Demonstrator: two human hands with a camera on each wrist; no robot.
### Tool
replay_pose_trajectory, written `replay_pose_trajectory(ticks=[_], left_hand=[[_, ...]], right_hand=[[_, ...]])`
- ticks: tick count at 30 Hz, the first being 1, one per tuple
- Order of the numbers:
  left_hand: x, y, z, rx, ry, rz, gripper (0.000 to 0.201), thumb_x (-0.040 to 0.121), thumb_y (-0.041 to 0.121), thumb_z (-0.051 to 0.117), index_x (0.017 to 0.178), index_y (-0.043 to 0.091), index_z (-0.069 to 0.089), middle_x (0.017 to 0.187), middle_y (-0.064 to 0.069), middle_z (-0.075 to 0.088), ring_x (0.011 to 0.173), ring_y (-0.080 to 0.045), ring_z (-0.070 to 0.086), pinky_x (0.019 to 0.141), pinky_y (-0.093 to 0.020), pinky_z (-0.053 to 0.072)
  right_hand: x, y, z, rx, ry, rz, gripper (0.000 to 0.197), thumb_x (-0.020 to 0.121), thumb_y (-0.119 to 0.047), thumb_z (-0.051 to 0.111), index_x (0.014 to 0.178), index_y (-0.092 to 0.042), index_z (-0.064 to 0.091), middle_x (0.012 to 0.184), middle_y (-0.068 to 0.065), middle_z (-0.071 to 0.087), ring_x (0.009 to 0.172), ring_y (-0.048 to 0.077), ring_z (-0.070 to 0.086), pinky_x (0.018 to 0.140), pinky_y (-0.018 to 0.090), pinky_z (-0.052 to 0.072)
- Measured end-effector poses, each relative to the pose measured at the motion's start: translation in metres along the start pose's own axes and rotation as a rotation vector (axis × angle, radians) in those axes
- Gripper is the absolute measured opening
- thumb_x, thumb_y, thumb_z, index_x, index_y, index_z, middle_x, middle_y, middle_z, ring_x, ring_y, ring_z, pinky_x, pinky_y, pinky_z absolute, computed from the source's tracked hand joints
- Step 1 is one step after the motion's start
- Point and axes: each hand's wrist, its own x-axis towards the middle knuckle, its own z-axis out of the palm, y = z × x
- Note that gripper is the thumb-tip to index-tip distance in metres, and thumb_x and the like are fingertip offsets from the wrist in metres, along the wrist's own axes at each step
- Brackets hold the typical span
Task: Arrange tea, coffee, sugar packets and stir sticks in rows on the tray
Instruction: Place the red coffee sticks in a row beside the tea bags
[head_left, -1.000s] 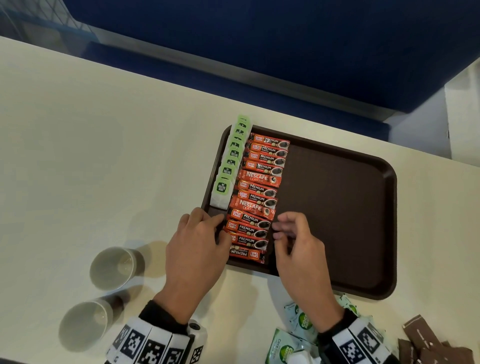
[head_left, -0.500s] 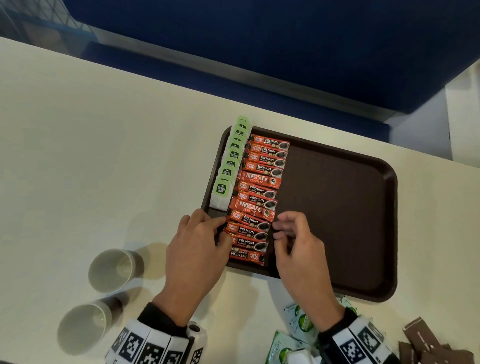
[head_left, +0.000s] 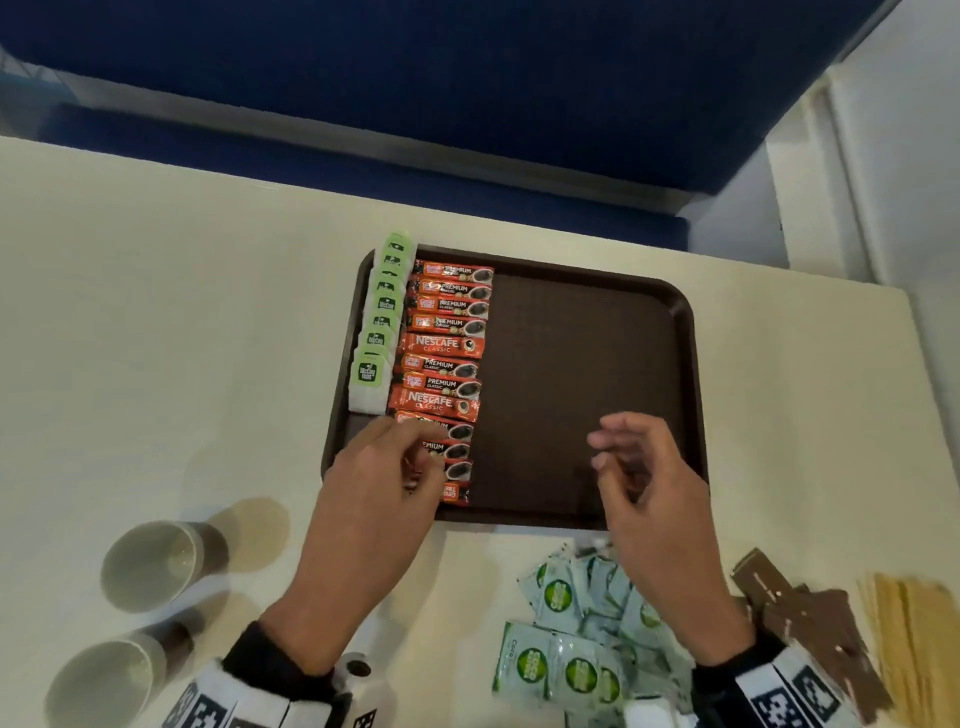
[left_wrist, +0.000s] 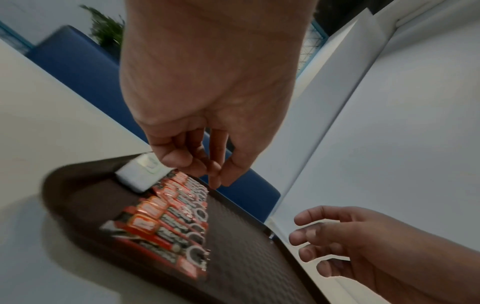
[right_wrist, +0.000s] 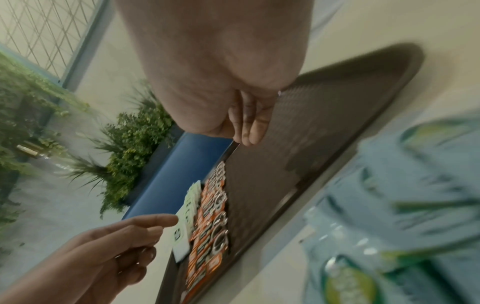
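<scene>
The brown tray (head_left: 691, 364) carries a row of green-tagged tea bags (head_left: 382, 317) along its left edge and a row of red coffee sachets (head_left: 447, 345) beside it. My left hand (head_left: 410, 452) hovers over the near end of the coffee row with its fingers loosely curled, holding nothing. Over the tray's bare middle my right hand (head_left: 618, 462) is raised, its fingers relaxed and empty. The left wrist view shows the left hand (left_wrist: 207, 164) above the sachets (left_wrist: 166, 222). The right hand (right_wrist: 246, 127) is blurred in the right wrist view.
Green-and-white sugar packets (head_left: 576, 639) lie in a heap on the table before the tray. Brown packets (head_left: 800, 618) and wooden stir sticks (head_left: 914, 639) lie at the near right. Two paper cups (head_left: 156, 561) stand at the near left.
Both hands have lifted off the near end of the coffee row. The right hand has moved right, over the bare part of the tray.
</scene>
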Motion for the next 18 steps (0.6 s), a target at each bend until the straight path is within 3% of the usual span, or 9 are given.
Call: replay_pose_trajectory(ticks=[4, 6, 9, 12, 15, 18], left_hand=[[-0.018, 0.032, 0.014, 0.006, -0.158, 0.105, 0.017, 0.102, 0.026, 0.068, 0.116, 0.036, 0.074, 0.103, 0.024, 0.069, 0.097, 0.003, 0.066, 0.081, -0.014, 0.051], [-0.034, 0.044, 0.029, 0.057, -0.242, 0.159, 0.013, 0.103, 0.032, 0.066, 0.111, 0.040, 0.073, 0.100, 0.025, 0.070, 0.096, 0.004, 0.066, 0.081, -0.019, 0.053], [-0.065, 0.056, 0.058, 0.212, -0.334, 0.195, 0.028, 0.107, 0.047, 0.056, 0.132, 0.040, 0.066, 0.126, 0.022, 0.067, 0.119, 0.000, 0.059, 0.100, -0.025, 0.049], [-0.094, 0.060, 0.085, 0.343, -0.368, 0.190, 0.054, 0.109, 0.060, 0.043, 0.157, 0.035, 0.043, 0.155, 0.016, 0.048, 0.141, -0.005, 0.041, 0.118, -0.023, 0.034], [-0.108, 0.056, 0.105, 0.444, -0.383, 0.123, 0.074, 0.106, 0.070, 0.030, 0.166, 0.029, 0.022, 0.167, 0.007, 0.028, 0.151, -0.013, 0.027, 0.126, -0.029, 0.027], [-0.111, 0.056, 0.120, 0.519, -0.348, 0.059, 0.086, 0.103, 0.075, 0.025, 0.168, 0.021, 0.014, 0.170, -0.002, 0.024, 0.153, -0.020, 0.026, 0.125, -0.034, 0.029]], right_hand=[[-0.033, 0.019, -0.041, -0.043, 0.130, 0.068, 0.033, 0.100, -0.005, 0.068, 0.122, -0.029, 0.062, 0.109, -0.013, 0.069, 0.097, 0.006, 0.066, 0.076, 0.013, 0.051], [-0.053, 0.033, -0.057, -0.083, 0.157, 0.118, 0.033, 0.099, -0.007, 0.069, 0.123, -0.028, 0.062, 0.112, -0.011, 0.065, 0.095, 0.007, 0.065, 0.073, 0.016, 0.051], [-0.090, 0.054, -0.076, -0.180, 0.089, 0.213, 0.031, 0.099, -0.014, 0.070, 0.126, -0.028, 0.063, 0.115, -0.012, 0.056, 0.089, 0.005, 0.062, 0.073, 0.008, 0.046], [-0.120, 0.069, -0.083, -0.207, 0.035, 0.268, 0.035, 0.097, -0.016, 0.074, 0.128, -0.028, 0.063, 0.108, -0.016, 0.049, 0.084, -0.001, 0.058, 0.074, 0.003, 0.042], [-0.140, 0.078, -0.083, -0.189, -0.030, 0.288, 0.042, 0.096, -0.016, 0.076, 0.132, -0.031, 0.059, 0.112, -0.019, 0.044, 0.089, -0.006, 0.055, 0.073, 0.001, 0.041], [-0.148, 0.082, -0.080, -0.183, -0.110, 0.290, 0.047, 0.100, -0.019, 0.072, 0.141, -0.033, 0.054, 0.123, -0.021, 0.041, 0.103, -0.008, 0.053, 0.078, 0.000, 0.041]])
